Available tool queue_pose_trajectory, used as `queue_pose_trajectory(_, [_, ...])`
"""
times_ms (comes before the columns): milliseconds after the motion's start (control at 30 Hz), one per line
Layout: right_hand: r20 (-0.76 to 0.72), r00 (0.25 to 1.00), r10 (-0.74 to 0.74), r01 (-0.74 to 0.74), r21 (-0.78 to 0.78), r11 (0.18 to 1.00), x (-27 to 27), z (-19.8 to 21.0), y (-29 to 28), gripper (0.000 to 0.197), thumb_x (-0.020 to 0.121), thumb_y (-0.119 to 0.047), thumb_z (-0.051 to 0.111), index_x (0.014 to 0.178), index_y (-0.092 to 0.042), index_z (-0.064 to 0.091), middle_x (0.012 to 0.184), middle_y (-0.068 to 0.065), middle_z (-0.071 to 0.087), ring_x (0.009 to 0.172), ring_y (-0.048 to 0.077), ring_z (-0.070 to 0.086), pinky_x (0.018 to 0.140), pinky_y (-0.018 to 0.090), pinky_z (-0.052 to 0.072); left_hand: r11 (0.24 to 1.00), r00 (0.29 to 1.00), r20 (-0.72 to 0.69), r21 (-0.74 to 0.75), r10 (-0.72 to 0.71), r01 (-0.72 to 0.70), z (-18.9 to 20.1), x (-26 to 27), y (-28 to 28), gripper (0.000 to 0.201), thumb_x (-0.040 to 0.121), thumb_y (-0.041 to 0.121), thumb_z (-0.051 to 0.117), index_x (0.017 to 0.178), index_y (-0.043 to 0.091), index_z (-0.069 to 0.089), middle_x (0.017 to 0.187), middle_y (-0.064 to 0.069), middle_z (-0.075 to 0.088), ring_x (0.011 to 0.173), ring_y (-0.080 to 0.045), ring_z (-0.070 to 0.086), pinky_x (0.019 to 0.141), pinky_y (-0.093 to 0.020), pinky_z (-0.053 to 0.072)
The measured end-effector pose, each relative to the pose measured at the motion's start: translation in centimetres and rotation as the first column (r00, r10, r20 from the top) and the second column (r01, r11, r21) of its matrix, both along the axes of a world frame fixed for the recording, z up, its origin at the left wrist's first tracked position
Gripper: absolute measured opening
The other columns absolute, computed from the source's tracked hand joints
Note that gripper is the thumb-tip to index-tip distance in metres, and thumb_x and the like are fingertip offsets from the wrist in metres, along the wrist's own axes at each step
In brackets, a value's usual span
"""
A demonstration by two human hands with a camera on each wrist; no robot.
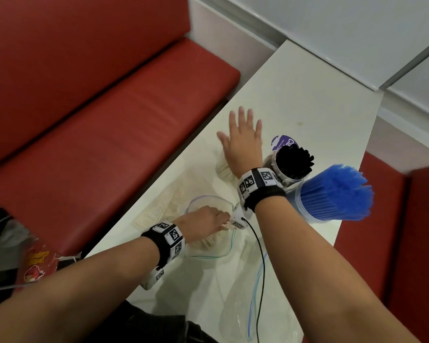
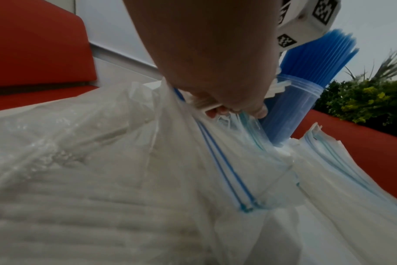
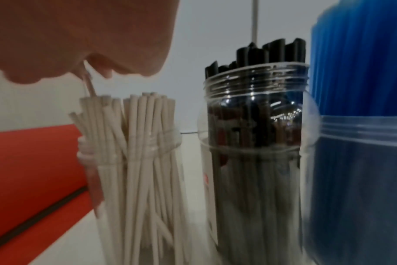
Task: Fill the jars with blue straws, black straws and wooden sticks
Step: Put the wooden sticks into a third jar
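Three clear jars stand on the white table. One holds blue straws, one black straws, one wooden sticks. In the head view my right hand hovers over the stick jar with fingers spread flat, hiding most of it. In the right wrist view the palm hangs just above the stick tops. My left hand is inside an open zip bag and grips a small bundle of wooden sticks.
More sticks lie in a flat bag left of the open one. Empty zip bags and a black cable lie near the table's front. A purple lid lies behind the black-straw jar. A red bench runs along the left.
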State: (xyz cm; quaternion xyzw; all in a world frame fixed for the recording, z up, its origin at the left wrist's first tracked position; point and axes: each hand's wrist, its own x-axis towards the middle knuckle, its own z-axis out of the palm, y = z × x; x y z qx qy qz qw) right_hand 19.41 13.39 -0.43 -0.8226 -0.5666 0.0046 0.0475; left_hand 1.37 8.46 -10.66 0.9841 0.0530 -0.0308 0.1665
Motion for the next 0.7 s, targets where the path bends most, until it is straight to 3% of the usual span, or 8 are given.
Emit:
queue_pose_trajectory(67, [-0.046,0.994,-0.102,0.107,0.124,0.986,0.2,0.4,-0.2,0.067,0.108,-0.046,0.030,0.161,-0.008,0.016,0.169,0.019,0.007,0.156,0.038,-0.001,0.126,0.052,-0.002,0.992,0.998,0.025,-0.110,0.065,-0.061,0.2,0.2,-0.2,0.034,0.101,0.036,0.050,0.109,0.003,0.058,0.092,-0.016,0.064,0.082,-0.031,0.062,0.071,-0.038,0.046])
queue_pose_trajectory(167, [-0.146,0.981,-0.124,0.104,-0.140,0.985,0.3,0.1,-0.9,0.078,0.106,-0.057,0.027,0.162,-0.008,0.005,0.169,0.018,-0.001,0.156,0.037,-0.010,0.125,0.053,-0.005,0.938,0.983,0.013,-0.301,0.184,-0.171,1.0,0.6,-0.5,0.043,0.094,0.051,0.055,0.096,0.009,0.059,0.086,-0.008,0.065,0.080,-0.022,0.061,0.069,-0.028,0.045])
queue_pose_trajectory(233, [-0.286,0.950,-0.127,0.081,-0.168,0.983,0.6,1.1,-1.0,0.080,0.105,-0.059,0.029,0.162,-0.010,0.003,0.169,0.016,0.004,0.156,0.035,-0.009,0.126,0.051,-0.003,0.904,0.970,-0.001,-0.362,0.243,-0.227,1.9,1.1,-0.6,0.044,0.092,0.052,0.059,0.087,0.009,0.060,0.082,-0.006,0.064,0.075,-0.020,0.060,0.070,-0.027,0.046])
queue_pose_trajectory(333, [-0.543,0.839,-0.027,0.130,0.153,0.980,0.6,4.3,-1.7,0.067,0.108,-0.047,0.038,0.162,-0.014,0.016,0.167,0.014,0.020,0.157,0.029,0.003,0.127,0.042,0.007,0.888,0.955,0.031,-0.378,0.296,-0.263,3.5,1.3,-0.6,0.034,0.091,0.044,0.064,0.078,0.014,0.055,0.077,0.000,0.058,0.073,-0.018,0.057,0.068,-0.027,0.041])
queue_pose_trajectory(433, [-0.734,0.665,0.137,0.211,0.361,0.909,0.3,6.5,-4.5,0.046,0.107,-0.043,0.044,0.150,-0.026,0.047,0.149,0.003,0.054,0.140,0.013,0.046,0.118,0.029,0.032,0.825,0.922,0.092,-0.486,0.377,-0.289,5.1,1.6,-0.8,0.022,0.088,0.029,0.072,0.076,0.015,0.060,0.073,0.004,0.060,0.072,-0.017,0.059,0.066,-0.030,0.043])
queue_pose_trajectory(533, [-0.897,0.426,0.119,0.303,0.266,0.915,0.1,6.6,-8.6,0.033,0.106,-0.040,0.047,0.123,-0.022,0.070,0.112,0.004,0.075,0.104,0.016,0.071,0.095,0.032,0.054,0.701,0.826,0.225,-0.665,0.518,-0.258,7.4,2.2,-1.6,0.042,0.090,0.023,0.071,0.060,0.029,0.042,0.053,0.015,0.042,0.053,0.000,0.040,0.055,-0.023,0.033])
queue_pose_trajectory(633, [-0.889,0.457,0.042,0.359,0.227,0.905,-0.6,3.8,-13.0,0.029,0.107,-0.029,0.049,0.111,-0.013,0.073,0.094,0.000,0.073,0.087,0.020,0.069,0.086,0.041,0.055,0.557,0.695,0.303,-0.814,0.652,-0.168,11.4,3.3,-2.5,0.051,0.091,0.033,0.070,0.054,0.029,0.036,0.049,0.013,0.037,0.048,-0.002,0.030,0.050,-0.021,0.029])
queue_pose_trajectory(700, [-0.895,0.445,0.026,0.392,0.221,0.893,-1.9,1.9,-15.6,0.028,0.107,-0.024,0.049,0.097,-0.015,0.073,0.087,0.000,0.072,0.085,0.020,0.067,0.084,0.042,0.052,0.335,0.623,0.201,-0.937,0.756,-0.104,14.6,4.1,-2.8,0.048,0.087,0.044,0.071,0.056,0.025,0.040,0.051,0.011,0.036,0.048,-0.009,0.032,0.047,-0.030,0.031])
